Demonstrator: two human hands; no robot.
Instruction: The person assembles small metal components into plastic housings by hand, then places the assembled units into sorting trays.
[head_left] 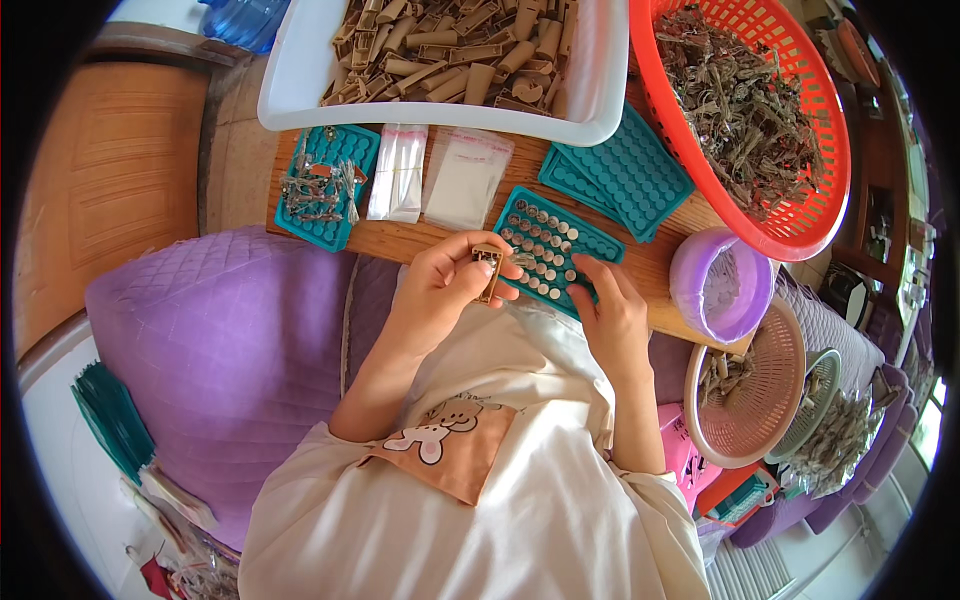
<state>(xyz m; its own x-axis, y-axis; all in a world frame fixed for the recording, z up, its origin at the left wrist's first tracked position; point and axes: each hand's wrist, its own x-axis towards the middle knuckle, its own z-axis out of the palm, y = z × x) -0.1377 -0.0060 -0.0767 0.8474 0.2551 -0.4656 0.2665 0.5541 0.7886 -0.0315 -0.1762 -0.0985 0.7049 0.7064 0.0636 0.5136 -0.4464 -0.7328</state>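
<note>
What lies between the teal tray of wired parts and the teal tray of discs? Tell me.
A narrow stack of clear plastic bags and a wider one, in the head view.

**Home sitting room, part workshop**

A home is indicated by the purple quilted fabric sofa cover (220, 340) at nine o'clock and the brown panelled wooden door (110, 180) at ten. A blue transparent plastic water bottle (243, 22) is seen at eleven, and a green-bristled broom (110, 415) between eight and nine. Workshop use is shown by the brown wooden tabletop (395, 240) at twelve, on which a white rectangular plastic tub (440, 123) filled with tan plastic pieces (478, 83) is set, and by the round red plastic basket (840, 140) heaped with dark, spindly parts (740, 110) at two.
</note>
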